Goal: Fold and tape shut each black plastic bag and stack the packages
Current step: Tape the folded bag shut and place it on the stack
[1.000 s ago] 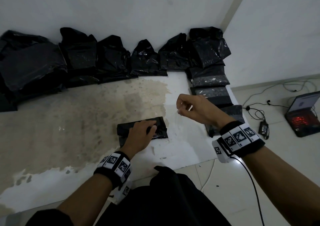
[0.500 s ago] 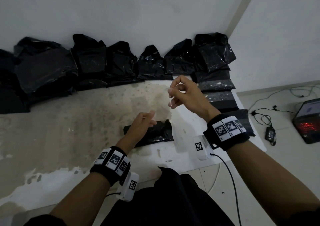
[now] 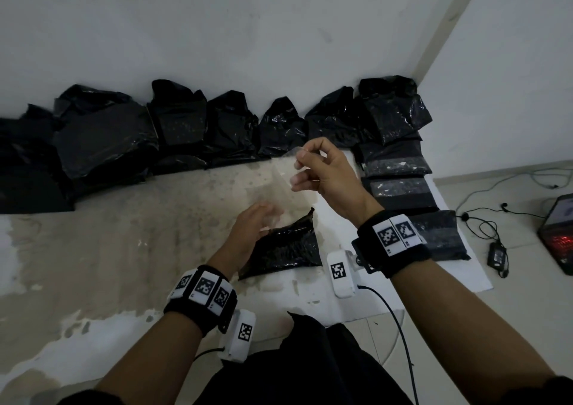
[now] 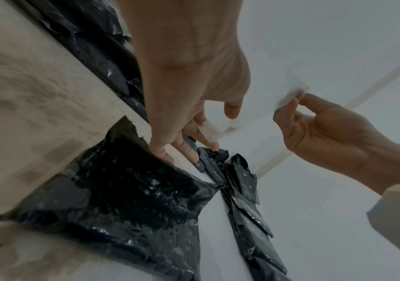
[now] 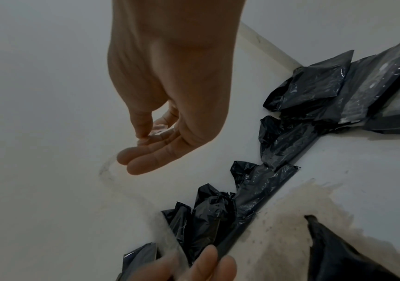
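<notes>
Head view: right hand point(image 3: 325, 172) pinches a clear tape strip point(image 3: 283, 184), left hand point(image 3: 251, 234) holding its lower end over the folded bag point(image 3: 282, 246) on the table point(image 3: 108, 249) — untaped yet. Finished packages point(image 3: 400, 184) lie right; unsealed bags point(image 3: 186, 125) wait along the wall.

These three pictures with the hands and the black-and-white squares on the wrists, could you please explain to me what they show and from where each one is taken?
No machine works here: a person uses two bare hands. The black wrist bands with printed square markers carry small cameras. The wide picture comes from a camera on the head; the other two look along each hand from the wrists.

On the stained white floor sheet lies one small folded black plastic bag. More crumpled black bags lean along the wall, and flat taped black packages lie in a row on the right.

The right hand pinches one end of a clear strip of tape; the left hand holds the other end above the bag.
</notes>
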Tool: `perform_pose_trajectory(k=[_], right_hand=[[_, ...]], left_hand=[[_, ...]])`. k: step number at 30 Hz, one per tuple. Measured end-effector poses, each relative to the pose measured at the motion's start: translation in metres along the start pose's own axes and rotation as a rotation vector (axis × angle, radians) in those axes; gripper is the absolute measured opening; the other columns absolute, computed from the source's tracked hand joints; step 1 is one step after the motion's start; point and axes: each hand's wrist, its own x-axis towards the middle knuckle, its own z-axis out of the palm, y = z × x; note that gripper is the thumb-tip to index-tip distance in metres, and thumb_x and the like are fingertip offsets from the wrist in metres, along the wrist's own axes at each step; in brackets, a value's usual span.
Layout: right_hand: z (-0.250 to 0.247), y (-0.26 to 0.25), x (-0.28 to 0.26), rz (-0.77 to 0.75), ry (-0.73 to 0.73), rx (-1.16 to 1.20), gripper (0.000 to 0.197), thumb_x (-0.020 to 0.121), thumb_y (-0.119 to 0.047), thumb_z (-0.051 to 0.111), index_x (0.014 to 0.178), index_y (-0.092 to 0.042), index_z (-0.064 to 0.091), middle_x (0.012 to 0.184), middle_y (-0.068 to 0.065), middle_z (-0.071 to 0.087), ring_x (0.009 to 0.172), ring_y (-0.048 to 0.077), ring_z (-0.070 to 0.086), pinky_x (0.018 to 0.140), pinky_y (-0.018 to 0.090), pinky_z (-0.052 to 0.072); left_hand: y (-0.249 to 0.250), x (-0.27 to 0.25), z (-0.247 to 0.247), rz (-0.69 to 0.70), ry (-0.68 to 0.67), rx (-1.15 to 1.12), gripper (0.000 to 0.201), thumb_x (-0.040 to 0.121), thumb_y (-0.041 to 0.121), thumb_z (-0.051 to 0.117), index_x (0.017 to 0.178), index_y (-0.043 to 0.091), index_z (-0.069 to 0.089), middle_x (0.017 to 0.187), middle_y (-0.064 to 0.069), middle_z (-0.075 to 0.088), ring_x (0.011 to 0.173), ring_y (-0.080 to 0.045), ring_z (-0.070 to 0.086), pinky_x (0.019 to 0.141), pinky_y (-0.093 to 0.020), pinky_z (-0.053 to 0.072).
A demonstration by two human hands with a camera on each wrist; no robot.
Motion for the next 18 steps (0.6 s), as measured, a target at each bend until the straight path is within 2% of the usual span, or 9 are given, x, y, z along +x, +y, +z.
perform_pose_trajectory(k=[2, 4, 6, 8, 10, 13, 18], right_hand=[[0.0, 0.005, 0.003, 0.014, 0.029, 0.014, 0.009, 0.101, -0.012, 0.06, 0.1, -0.01, 0.051, 0.084, 0.007, 0.062, 0.066, 0.024, 0.068, 0.067, 0.037, 0.061], [-0.002, 0.011, 0.005, 0.022, 0.067, 0.016, 0.009, 0.101, -0.012, 0.061, 0.099, -0.01, 0.052, 0.084, 0.007, 0.063, 0.066, 0.024, 0.067, 0.068, 0.038, 0.061], [-0.004, 0.016, 0.008, 0.024, 0.117, 0.013, 0.009, 0.1, -0.012, 0.062, 0.1, -0.01, 0.052, 0.085, 0.008, 0.064, 0.066, 0.024, 0.067, 0.069, 0.039, 0.061], [-0.007, 0.021, 0.011, 0.028, 0.164, 0.011, 0.01, 0.1, -0.012, 0.062, 0.101, -0.01, 0.052, 0.085, 0.008, 0.064, 0.066, 0.023, 0.068, 0.069, 0.038, 0.061], [-0.009, 0.024, 0.016, 0.039, 0.197, 0.009, 0.01, 0.1, -0.012, 0.062, 0.103, -0.01, 0.053, 0.089, 0.01, 0.064, 0.07, 0.025, 0.071, 0.069, 0.037, 0.061], [-0.012, 0.027, 0.022, 0.049, 0.216, -0.002, 0.012, 0.101, -0.011, 0.061, 0.11, -0.009, 0.053, 0.092, 0.012, 0.066, 0.077, 0.03, 0.073, 0.069, 0.037, 0.061], [-0.015, 0.038, 0.037, 0.032, 0.271, -0.055, 0.01, 0.101, -0.01, 0.059, 0.109, -0.009, 0.053, 0.093, 0.013, 0.067, 0.083, 0.033, 0.075, 0.07, 0.036, 0.061]], left_hand=[[-0.001, 0.002, -0.006, 0.004, 0.032, -0.036, 0.021, 0.104, 0.028, 0.051, 0.099, 0.014, 0.066, 0.104, 0.004, 0.072, 0.115, -0.023, 0.065, 0.084, -0.031, 0.049], [0.001, 0.004, -0.014, 0.006, 0.049, -0.121, 0.016, 0.103, 0.024, 0.054, 0.092, 0.016, 0.063, 0.096, 0.003, 0.071, 0.11, -0.023, 0.069, 0.088, -0.034, 0.05], [0.003, 0.007, -0.024, 0.01, 0.073, -0.152, 0.014, 0.102, 0.022, 0.056, 0.092, 0.017, 0.063, 0.09, 0.004, 0.072, 0.106, -0.022, 0.071, 0.095, -0.039, 0.05], [0.006, 0.01, -0.034, -0.001, 0.104, -0.146, 0.012, 0.102, 0.023, 0.056, 0.095, 0.017, 0.063, 0.082, 0.007, 0.074, 0.106, -0.023, 0.071, 0.096, -0.04, 0.049], [0.009, 0.015, -0.043, 0.01, 0.135, -0.148, 0.01, 0.102, 0.021, 0.058, 0.096, 0.016, 0.064, 0.075, 0.006, 0.072, 0.105, -0.025, 0.071, 0.093, -0.039, 0.049], [0.015, 0.024, -0.056, 0.063, 0.165, -0.148, 0.009, 0.1, 0.017, 0.06, 0.096, 0.013, 0.066, 0.075, -0.003, 0.064, 0.095, -0.023, 0.072, 0.085, -0.034, 0.051], [0.029, 0.044, -0.076, 0.068, 0.201, 0.005, 0.009, 0.096, 0.02, 0.067, 0.098, 0.011, 0.069, 0.077, 0.0, 0.074, 0.086, -0.019, 0.073, 0.08, -0.03, 0.054]])
